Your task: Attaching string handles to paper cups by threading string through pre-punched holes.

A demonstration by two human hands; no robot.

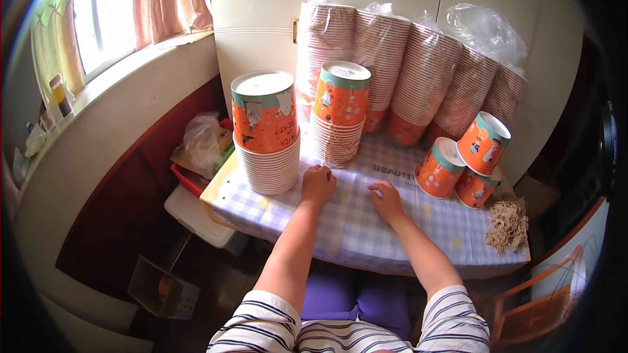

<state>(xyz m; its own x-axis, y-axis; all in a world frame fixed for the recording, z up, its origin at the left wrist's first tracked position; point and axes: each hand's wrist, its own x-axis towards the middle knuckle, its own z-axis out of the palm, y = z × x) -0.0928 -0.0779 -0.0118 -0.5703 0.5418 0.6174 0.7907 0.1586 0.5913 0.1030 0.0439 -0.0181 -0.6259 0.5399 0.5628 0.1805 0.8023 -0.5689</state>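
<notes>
My left hand (318, 185) rests on the table with its fingers curled in, at the foot of a shorter stack of paper tubs (337, 137). What its fingers hold, if anything, is too small to tell. Thin brown twine (335, 145) runs down the side of that stack toward those fingertips. To the left of this hand stands a wider, taller stack of paper tubs (267, 168), orange and green on top, upside down. My right hand (387, 201) hovers at or just over the checked cloth, fingers loosely bent and apart, holding nothing visible.
Several tall plastic-wrapped tub stacks (425, 78) line the back of the table. At the right, three orange tubs (484, 144) are piled beside a heap of brown twine (507, 224). A blue-white checked tablecloth (353, 222) covers the table. Left of it sits a red crate (188, 180).
</notes>
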